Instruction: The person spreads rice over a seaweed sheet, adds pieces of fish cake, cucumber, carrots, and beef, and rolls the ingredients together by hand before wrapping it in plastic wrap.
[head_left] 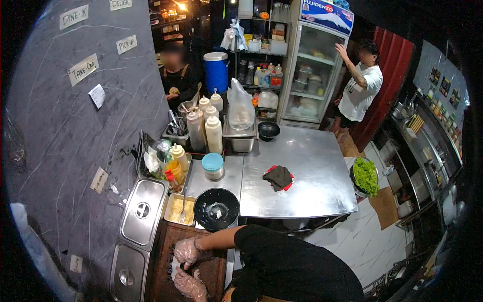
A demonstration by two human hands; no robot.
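Observation:
Both hands wear clear gloves over a dark brown cutting board (211,272). My right hand (186,251), the upper one in the picture, has its fingers bent and closed on something small I cannot make out. Just below it my left hand (190,285) is closed too, thumb raised, at a narrow white item (175,268). What its fingers grip is too small to name. Beyond the board are a tray of pale yellow food (174,207) with a fork in it and a black bowl (217,195) with white residue.
Lidded steel pans (144,211) line the left side. Squeeze bottles (213,135) and a blue-lidded tub (213,165) stand farther back. A dark cloth (277,177) lies on the steel table (322,176). One person (360,90) is by the fridge, another (177,75) behind the counter.

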